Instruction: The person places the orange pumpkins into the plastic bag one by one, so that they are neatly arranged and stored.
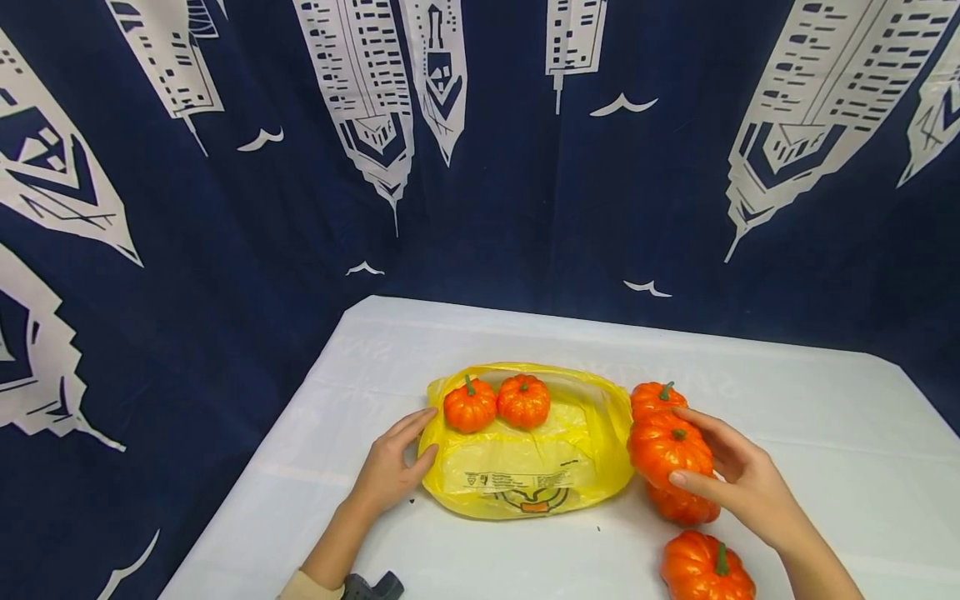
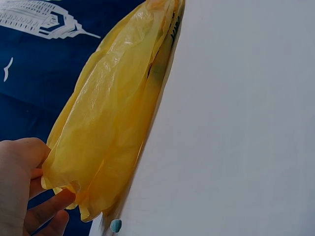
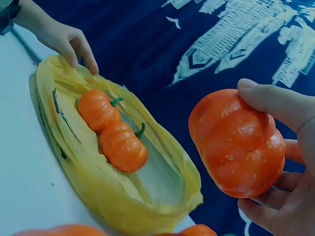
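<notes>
Well, starting at the far left, a dark blue cloth (image 1: pixel 225 333) hangs behind everything, printed with pale towers whose tips point downward, and beside it begins the white-covered table (image 1: pixel 315 433). A beige sleeve (image 1: pixel 309 587) comes in low, next to a dark wristband (image 1: pixel 371 587), and ahead of them is the person's left hand (image 1: pixel 386 471). Its thumb and forefinger are spread apart, the tips touching the rim at the left end of a yellow plastic bag (image 1: pixel 603 487).

The bag lies in the middle of the table, its mouth gaping wide. Inside, towards the back, two orange pumpkins sit side by side and touching: a left pumpkin (image 1: pixel 468 408) with a green stem standing up, and a right pumpkin (image 1: pixel 524 403).

Just off the bag's right end, the right hand (image 1: pixel 753 487) has its thumb and fingers clamped round a glossy gripped pumpkin (image 1: pixel 667 454), raised off the table. Partly hidden by it are a rear pumpkin (image 1: pixel 651 397) and a lower pumpkin (image 1: pixel 686 506). Nearest me is a front pumpkin (image 1: pixel 699 565), cut off by the bottom edge of the head view.
</notes>
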`<act>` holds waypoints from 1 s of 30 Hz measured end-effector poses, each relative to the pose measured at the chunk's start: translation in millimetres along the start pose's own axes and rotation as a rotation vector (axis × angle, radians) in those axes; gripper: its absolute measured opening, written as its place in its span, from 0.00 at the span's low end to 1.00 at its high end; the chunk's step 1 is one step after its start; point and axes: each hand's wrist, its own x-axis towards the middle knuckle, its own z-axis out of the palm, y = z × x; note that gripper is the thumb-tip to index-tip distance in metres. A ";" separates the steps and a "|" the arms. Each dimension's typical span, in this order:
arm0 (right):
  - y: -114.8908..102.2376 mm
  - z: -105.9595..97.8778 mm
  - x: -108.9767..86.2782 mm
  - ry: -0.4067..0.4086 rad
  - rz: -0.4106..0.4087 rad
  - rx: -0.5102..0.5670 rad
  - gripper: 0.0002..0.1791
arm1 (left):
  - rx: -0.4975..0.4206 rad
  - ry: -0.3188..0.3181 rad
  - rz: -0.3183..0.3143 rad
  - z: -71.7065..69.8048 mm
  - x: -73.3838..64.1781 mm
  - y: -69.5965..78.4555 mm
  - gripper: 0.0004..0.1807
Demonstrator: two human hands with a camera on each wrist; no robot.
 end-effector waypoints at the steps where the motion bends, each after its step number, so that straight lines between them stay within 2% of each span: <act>1: -1.4 0.9 3.3 -0.009 -0.005 0.005 0.36 | 0.000 -0.001 0.000 -0.1 0.1 0.2 0.29; 12: -10.0 16.7 39.5 -0.094 -0.028 0.034 0.33 | -0.003 0.006 -0.006 0.7 0.9 0.6 0.29; 20: -7.7 30.6 57.9 -0.159 0.069 0.120 0.35 | -0.005 -0.004 -0.018 0.2 1.1 0.4 0.28; 30: -3.5 41.8 69.4 -0.184 0.161 0.043 0.38 | -0.004 -0.004 -0.030 -0.2 0.1 0.5 0.29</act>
